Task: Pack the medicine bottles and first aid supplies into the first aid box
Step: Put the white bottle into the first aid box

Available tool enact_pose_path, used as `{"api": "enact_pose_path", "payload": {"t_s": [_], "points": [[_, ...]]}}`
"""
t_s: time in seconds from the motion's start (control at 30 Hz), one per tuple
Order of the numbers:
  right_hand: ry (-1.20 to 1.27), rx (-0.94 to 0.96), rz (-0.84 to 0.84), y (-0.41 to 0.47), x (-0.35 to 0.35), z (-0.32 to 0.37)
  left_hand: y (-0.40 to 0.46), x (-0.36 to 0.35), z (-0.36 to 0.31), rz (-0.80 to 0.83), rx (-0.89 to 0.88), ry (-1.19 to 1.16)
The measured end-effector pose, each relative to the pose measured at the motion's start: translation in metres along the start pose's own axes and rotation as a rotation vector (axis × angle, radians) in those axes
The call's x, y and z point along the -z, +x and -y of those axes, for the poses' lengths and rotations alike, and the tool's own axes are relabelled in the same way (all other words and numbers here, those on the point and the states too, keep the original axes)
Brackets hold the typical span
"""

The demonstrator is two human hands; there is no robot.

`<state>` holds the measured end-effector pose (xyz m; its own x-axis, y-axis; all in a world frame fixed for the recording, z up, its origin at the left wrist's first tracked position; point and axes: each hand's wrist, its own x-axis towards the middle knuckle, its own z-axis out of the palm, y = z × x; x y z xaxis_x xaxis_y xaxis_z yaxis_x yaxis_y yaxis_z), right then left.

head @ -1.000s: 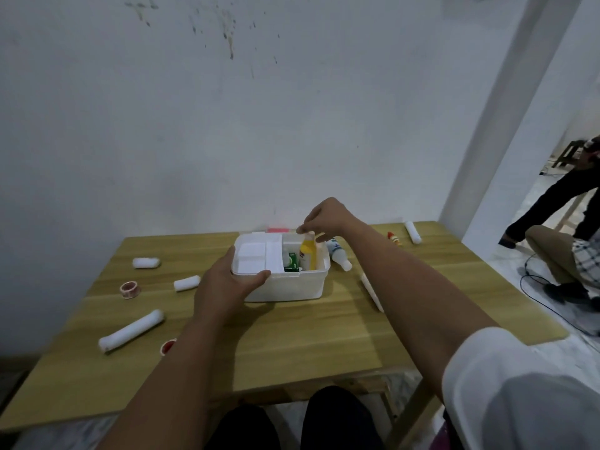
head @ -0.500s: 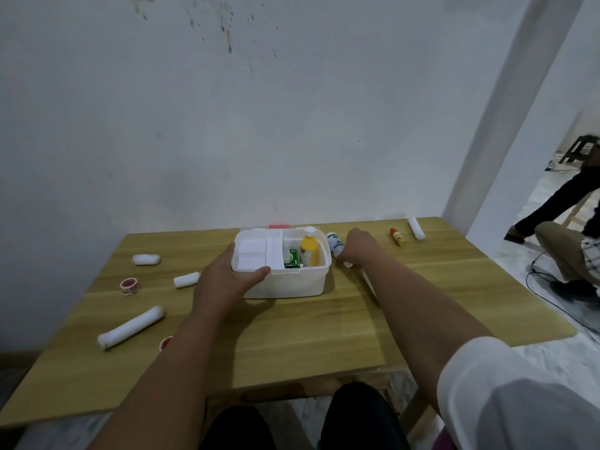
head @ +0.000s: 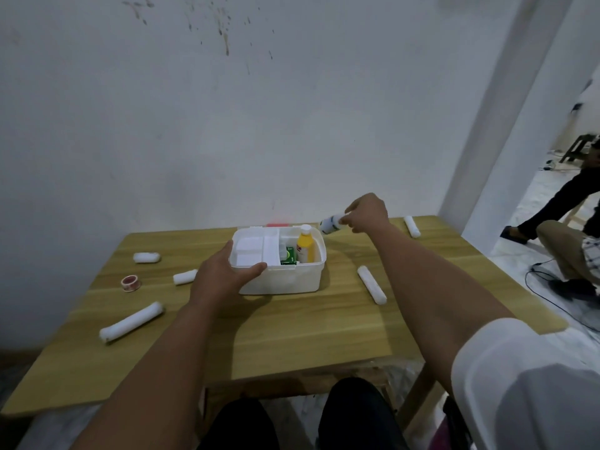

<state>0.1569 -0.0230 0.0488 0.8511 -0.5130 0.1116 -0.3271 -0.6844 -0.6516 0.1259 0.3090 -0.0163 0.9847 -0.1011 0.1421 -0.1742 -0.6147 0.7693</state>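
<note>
no readable text, yellow bottle [head: 306,246] label blurred, green carton [head: 288,255] print too small to read

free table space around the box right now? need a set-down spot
Free: the near table strip in front of the first aid box, and right of the long gauze roll. Crowded: left side, with gauze rolls and tape roll; left hand grips the box there.

Both forearms are bare; the right arm wears a white sleeve [head: 519,378] ending above the elbow, loose and plain. Dark trousers [head: 357,417] cover the knees at the bottom edge; no rings or watch show on either wrist.
</note>
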Motion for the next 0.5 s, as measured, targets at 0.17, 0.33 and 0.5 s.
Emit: {"api": "enact_pose_path", "payload": {"t_s": [0.17, 0.33, 0.5], "points": [[0.314, 0.063, -0.021, -0.006, 0.033, 0.033, 0.001, 0.002, -0.004, 0.016, -0.003, 0.037], [0.46, 0.152, 0.06, -0.018, 0.046, 0.061, 0.003, 0.005, -0.004, 0.039, -0.007, 0.058], [0.336, 0.196, 0.272, -0.034, 0.039, 0.072, 0.005, 0.004, -0.004, 0.04, 0.0, 0.074]]}}
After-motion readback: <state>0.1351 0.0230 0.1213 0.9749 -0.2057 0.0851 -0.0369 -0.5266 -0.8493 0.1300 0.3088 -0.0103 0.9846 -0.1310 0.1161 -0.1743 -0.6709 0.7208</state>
